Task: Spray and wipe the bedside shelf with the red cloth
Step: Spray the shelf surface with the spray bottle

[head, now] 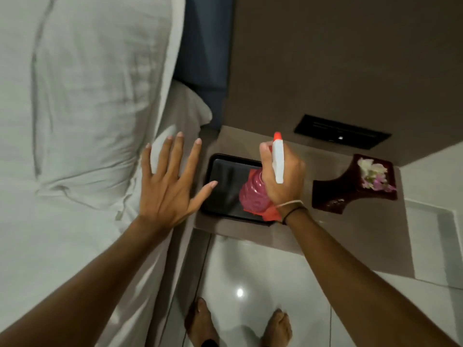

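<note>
Gripping the spray bottle (253, 196) over the black tray (225, 181) on the bedside shelf (350, 229), my right hand (280, 176) points its nozzle toward the wall, its long axis running away from me; my left hand (167, 181) hovers splayed, empty.

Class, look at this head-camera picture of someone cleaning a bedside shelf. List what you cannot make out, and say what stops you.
- Red cloth: mostly hidden under the spray bottle and right hand, head view.
- Black tray: its right part covered by bottle and hand.
- Shelf surface: too dim to tell wet or dusty.
- Spray trigger: hidden inside the right grip.
- Left hand: spread open; whether it touches the bed cannot be told.
</note>
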`<state>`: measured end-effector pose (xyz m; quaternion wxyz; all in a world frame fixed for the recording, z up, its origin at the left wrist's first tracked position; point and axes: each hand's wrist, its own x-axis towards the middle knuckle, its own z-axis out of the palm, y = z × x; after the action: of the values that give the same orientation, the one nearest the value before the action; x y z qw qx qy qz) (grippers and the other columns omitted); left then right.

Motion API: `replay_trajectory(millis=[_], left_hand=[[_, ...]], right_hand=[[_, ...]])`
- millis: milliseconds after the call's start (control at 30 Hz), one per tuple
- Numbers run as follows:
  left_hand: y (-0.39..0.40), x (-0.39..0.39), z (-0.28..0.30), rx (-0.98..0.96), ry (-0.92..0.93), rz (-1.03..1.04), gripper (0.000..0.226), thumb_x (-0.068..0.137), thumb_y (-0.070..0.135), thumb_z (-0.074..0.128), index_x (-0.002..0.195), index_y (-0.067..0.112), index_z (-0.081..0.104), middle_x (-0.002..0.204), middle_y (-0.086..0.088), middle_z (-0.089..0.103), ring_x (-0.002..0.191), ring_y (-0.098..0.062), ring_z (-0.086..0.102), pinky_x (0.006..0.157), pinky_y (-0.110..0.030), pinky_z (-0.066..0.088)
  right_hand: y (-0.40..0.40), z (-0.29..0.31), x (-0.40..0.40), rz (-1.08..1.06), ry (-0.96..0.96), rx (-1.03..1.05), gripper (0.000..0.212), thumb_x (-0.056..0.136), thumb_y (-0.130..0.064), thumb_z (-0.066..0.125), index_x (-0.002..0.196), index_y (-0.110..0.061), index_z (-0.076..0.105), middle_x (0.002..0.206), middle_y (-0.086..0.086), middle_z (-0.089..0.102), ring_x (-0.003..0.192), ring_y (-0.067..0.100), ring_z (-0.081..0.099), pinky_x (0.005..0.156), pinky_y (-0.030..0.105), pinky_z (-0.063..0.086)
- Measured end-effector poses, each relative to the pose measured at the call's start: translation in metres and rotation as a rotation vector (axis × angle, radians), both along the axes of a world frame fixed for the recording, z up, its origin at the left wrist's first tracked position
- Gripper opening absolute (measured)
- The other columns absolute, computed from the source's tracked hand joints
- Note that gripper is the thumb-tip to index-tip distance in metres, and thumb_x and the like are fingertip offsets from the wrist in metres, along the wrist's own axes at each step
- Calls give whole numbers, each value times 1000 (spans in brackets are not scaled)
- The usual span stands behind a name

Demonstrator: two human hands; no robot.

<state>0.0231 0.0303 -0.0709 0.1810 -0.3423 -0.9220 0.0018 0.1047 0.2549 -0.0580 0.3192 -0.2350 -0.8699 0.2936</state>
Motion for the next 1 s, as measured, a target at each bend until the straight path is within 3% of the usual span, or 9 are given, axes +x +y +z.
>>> replay_trajectory(millis=[100, 200, 400, 500, 600, 700, 800, 867, 1000], left_hand=[[-8, -9, -2, 27, -26, 6, 84, 95, 72, 35, 161, 20, 29, 166, -19, 32, 153, -35, 32, 122, -63, 22], [-13, -11, -9, 30, -55, 9, 85, 95, 74, 32, 161, 21, 27, 167, -18, 30, 155, -34, 29, 123, -62, 20], [-20, -2, -20, 23, -104, 20, 84, 96, 72, 33, 160, 19, 31, 165, -19, 34, 154, -35, 32, 123, -60, 24], [-23, 7, -24, 30, -138, 30, 79, 97, 69, 36, 154, 14, 44, 151, -24, 51, 142, -39, 48, 118, -57, 34], [-14, 28, -28, 52, -231, 13, 69, 99, 61, 39, 140, 8, 56, 126, -22, 64, 111, -39, 62, 98, -49, 46], [16, 55, -42, 139, -527, -82, 55, 102, 48, 41, 139, 10, 53, 118, -14, 62, 97, -31, 63, 83, -43, 52], [55, 70, -66, 227, -880, -111, 56, 103, 34, 47, 154, 13, 38, 143, -12, 48, 116, -29, 61, 96, -46, 55], [89, 74, -85, 263, -1047, -75, 63, 103, 28, 49, 160, 17, 25, 156, -11, 34, 134, -31, 50, 111, -49, 47], [145, 70, -116, 292, -1232, 35, 73, 104, 22, 46, 164, 17, 5, 168, -20, 13, 152, -39, 28, 126, -48, 26]], right_hand=[[-15, -9, -43, 9, -73, -35, 39, 97, -45, 53, 94, -9, 67, 84, 6, 71, 75, 20, 66, 66, 14, 36], [-29, -26, -68, 62, -87, -74, 37, 95, -40, 62, 105, -5, 68, 98, 10, 73, 90, 24, 69, 79, 27, 51], [-41, -59, -73, 163, -156, -134, 43, 84, -48, 73, 101, -9, 66, 89, 6, 71, 79, 20, 67, 71, 27, 53], [-35, -59, -65, 260, -194, -300, 60, 74, -49, 81, 122, -18, 61, 108, 0, 72, 92, 13, 69, 79, 28, 60], [-15, -67, -36, 285, -216, -373, 69, 75, -30, 84, 136, -20, 54, 121, 1, 69, 95, 11, 67, 70, 16, 58], [16, -85, 11, 114, -150, -583, 53, 83, -2, 71, 133, -9, 56, 120, 11, 68, 93, 16, 66, 77, 14, 57], [44, -108, 43, -225, -155, -771, 42, 85, 12, 61, 126, 1, 59, 111, 16, 68, 99, 19, 61, 87, 16, 55], [61, -123, 51, -371, -164, -910, 41, 83, 9, 67, 123, 5, 59, 95, 8, 62, 95, 20, 57, 71, 2, 48], [76, -151, 48, -318, -315, -987, 20, 79, -10, 82, 93, -14, 68, 89, 0, 65, 80, 8, 65, 71, 14, 50]])
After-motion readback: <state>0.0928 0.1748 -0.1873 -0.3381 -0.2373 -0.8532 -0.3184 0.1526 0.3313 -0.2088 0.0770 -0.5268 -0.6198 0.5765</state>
